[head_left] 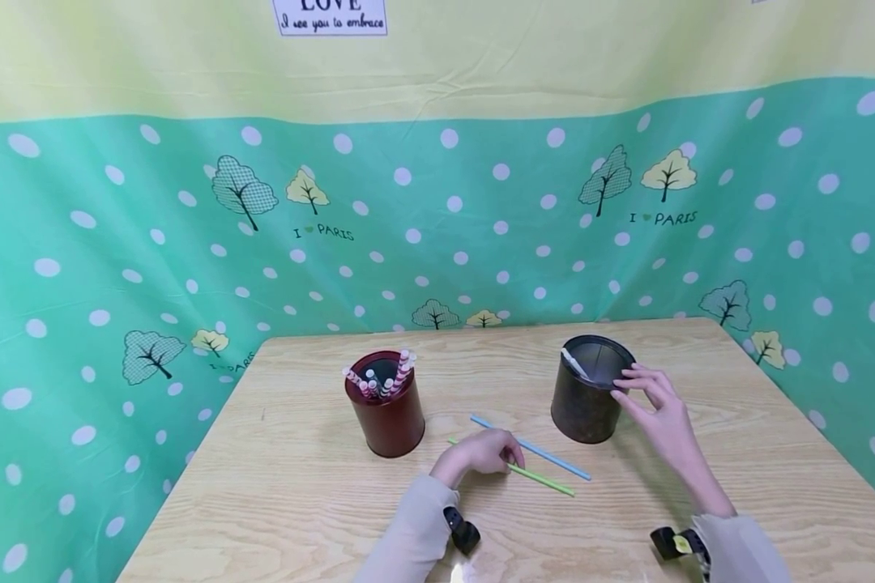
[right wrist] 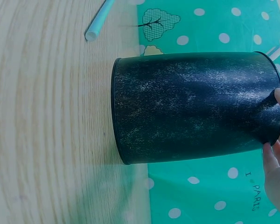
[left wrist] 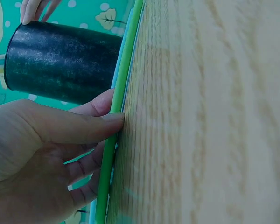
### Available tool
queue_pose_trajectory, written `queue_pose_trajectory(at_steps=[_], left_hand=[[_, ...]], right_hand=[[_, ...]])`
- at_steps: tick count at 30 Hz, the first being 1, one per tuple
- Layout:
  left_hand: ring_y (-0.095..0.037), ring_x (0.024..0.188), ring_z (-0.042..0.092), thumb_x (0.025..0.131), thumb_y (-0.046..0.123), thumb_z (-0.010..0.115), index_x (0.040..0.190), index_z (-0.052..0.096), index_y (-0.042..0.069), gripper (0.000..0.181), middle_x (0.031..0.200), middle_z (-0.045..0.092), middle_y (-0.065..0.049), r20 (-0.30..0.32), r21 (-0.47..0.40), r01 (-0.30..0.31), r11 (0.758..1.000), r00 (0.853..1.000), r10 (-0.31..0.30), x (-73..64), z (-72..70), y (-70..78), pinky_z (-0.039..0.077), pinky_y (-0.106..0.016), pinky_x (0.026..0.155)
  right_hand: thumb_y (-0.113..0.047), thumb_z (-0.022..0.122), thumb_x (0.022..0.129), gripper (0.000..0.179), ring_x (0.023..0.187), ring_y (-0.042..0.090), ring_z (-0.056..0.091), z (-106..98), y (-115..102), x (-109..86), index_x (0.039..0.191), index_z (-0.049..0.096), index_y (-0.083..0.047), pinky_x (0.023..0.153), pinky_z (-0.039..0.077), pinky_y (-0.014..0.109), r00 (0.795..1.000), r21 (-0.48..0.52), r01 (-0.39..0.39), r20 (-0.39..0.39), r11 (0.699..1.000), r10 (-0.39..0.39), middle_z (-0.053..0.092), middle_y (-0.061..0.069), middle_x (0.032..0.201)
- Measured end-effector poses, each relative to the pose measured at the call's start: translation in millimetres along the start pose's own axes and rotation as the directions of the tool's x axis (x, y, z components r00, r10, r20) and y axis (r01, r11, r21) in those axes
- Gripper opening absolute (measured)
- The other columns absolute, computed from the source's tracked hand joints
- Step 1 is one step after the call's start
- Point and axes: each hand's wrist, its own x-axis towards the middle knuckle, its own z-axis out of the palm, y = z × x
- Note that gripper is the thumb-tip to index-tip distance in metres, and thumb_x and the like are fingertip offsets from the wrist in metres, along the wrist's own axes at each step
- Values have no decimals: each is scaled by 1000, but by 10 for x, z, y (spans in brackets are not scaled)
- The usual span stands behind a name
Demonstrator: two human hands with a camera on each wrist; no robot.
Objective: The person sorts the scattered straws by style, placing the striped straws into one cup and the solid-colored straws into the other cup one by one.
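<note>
My left hand [head_left: 487,452] pinches a green straw [head_left: 547,483] close over the tabletop, the thumb on the near side and fingers behind. Beside it a blue straw [head_left: 554,459] lies on the wood, partly hidden by that hand. At the right stands a dark, speckled can [right wrist: 196,107], upright, with a whitish straw [head_left: 574,364] leaning inside against its rim. My right hand [head_left: 656,409] holds the can's rim at its right side, thumb and fingertips on the edge. In the left wrist view the dark can [left wrist: 60,60] appears beyond the green straw.
A dark red can [head_left: 390,421] holding several striped straws [head_left: 401,374] stands upright on the left of the wooden table [head_left: 284,486]. Behind the table hangs a green dotted cloth [head_left: 481,243] with printed trees. Each wrist wears a black strap.
</note>
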Motion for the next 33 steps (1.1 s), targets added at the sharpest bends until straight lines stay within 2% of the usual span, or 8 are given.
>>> queue_pose_trajectory(at_steps=[5,7,9,11,18,21,27,33], left_hand=[[0,66,42,73,-10,61,83,64,7,20,71,51,7,15,9,-12,1000,1000,12,-21,-13,7,37,-12,63],[0,65,42,73,-9,61,82,64,8,20,70,50,8,14,19,-9,1000,1000,9,-34,-18,17,37,-12,63],[0,65,42,73,-9,62,82,63,9,20,70,50,8,5,17,-10,1000,1000,10,-48,-19,26,37,-13,63],[0,65,42,73,-9,62,82,63,9,20,70,51,8,-12,10,-26,1000,1000,26,-66,-25,35,37,-13,63],[-2,69,45,73,-11,61,83,63,7,20,76,55,5,-125,-93,-130,987,985,118,-113,-99,40,38,-14,64],[-2,70,44,73,-11,60,85,62,5,20,78,56,2,-169,-140,-169,976,975,144,-124,-134,42,39,-15,66],[-5,72,46,73,-14,57,87,60,2,22,80,57,-2,-241,-205,-203,957,959,152,-113,-182,65,41,-18,67],[-6,73,48,75,-9,59,88,61,3,18,81,58,-1,-291,-254,-187,949,950,110,-105,-197,125,41,-19,66]], right_hand=[[-15,65,80,20,119,10,37,-45,-382,-5,99,65,-9,99,26,19,1000,49,10,17,999,-11,49,2,115],[-14,64,80,21,119,11,36,-55,-468,-14,100,65,-8,100,26,22,1000,60,3,26,998,-5,49,3,115],[-13,64,80,21,119,11,36,-55,-463,-22,100,65,-8,101,26,24,1000,54,0,22,999,-1,49,3,115],[-12,63,80,22,120,13,35,-56,-420,-29,101,65,-7,102,24,28,1000,65,-4,28,998,2,49,5,116],[-17,66,78,22,119,8,37,1,1,-9,101,65,-18,95,27,12,1000,-32,5,-6,999,-5,49,-3,116],[-16,67,78,23,119,8,37,21,68,-8,100,65,-20,94,27,11,1000,-34,4,-8,999,-5,49,-5,116],[-19,67,77,23,118,8,37,23,85,-5,99,65,-24,93,28,11,1000,-44,-5,-15,999,4,49,-8,115],[-18,67,78,21,118,8,37,23,116,-7,98,65,-23,94,27,12,1000,-40,-11,-15,999,10,49,-8,116]])
